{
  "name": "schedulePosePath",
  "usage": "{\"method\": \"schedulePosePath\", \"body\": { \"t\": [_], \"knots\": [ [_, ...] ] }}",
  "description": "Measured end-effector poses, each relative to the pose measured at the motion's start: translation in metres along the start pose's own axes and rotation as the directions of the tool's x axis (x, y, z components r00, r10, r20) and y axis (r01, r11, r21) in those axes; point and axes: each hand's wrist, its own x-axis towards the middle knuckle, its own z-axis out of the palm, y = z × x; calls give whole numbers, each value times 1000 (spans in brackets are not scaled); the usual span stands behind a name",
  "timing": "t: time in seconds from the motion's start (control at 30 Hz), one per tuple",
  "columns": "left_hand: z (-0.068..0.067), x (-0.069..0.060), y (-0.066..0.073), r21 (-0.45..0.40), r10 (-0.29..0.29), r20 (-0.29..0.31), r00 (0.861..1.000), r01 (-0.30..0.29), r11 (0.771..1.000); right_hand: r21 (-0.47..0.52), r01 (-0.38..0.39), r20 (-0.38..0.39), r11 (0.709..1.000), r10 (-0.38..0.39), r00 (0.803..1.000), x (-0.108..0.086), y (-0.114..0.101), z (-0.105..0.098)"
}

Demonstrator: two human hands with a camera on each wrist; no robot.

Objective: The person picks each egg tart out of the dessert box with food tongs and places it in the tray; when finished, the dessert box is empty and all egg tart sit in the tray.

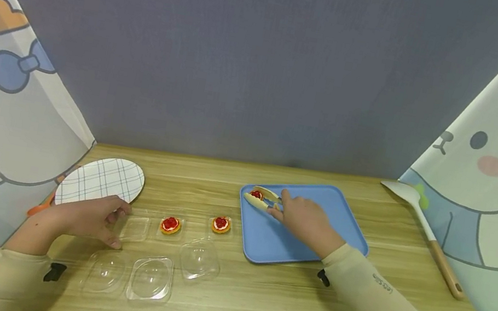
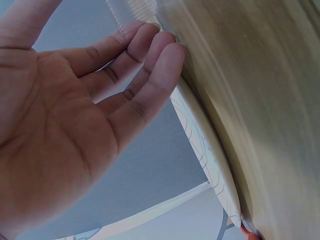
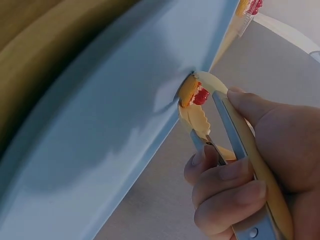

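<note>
My right hand grips a pair of cream tongs over the blue tray's left corner. Between the tong tips is a small red-topped tart; in the right wrist view the tips stand on both sides of the tart. My left hand, fingers slightly bent, is beside a clear plastic box at the left; whether it touches the box I cannot tell. Two more tarts, one in the middle and one nearer the tray, sit in clear boxes.
Three clear domed lids, one of them in the middle, lie in front of the boxes. A checked round plate is at the back left, with something orange beside it. The blue tray is right of centre, and a white spatula lies far right.
</note>
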Motion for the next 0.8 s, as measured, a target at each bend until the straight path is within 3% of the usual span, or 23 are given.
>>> {"method": "schedulePosePath", "body": {
  "t": [0.53,0.8],
  "knots": [
    [1,0,-1,-4,13,-8,1000,-13,1000,-8,-14,-7,1000,14,1000,-2,1,-2],
    [0,-1,0,44,-4,-17,1000,5,999,14,-15,7,1000,15,1000,-2,2,-5]
  ]
}}
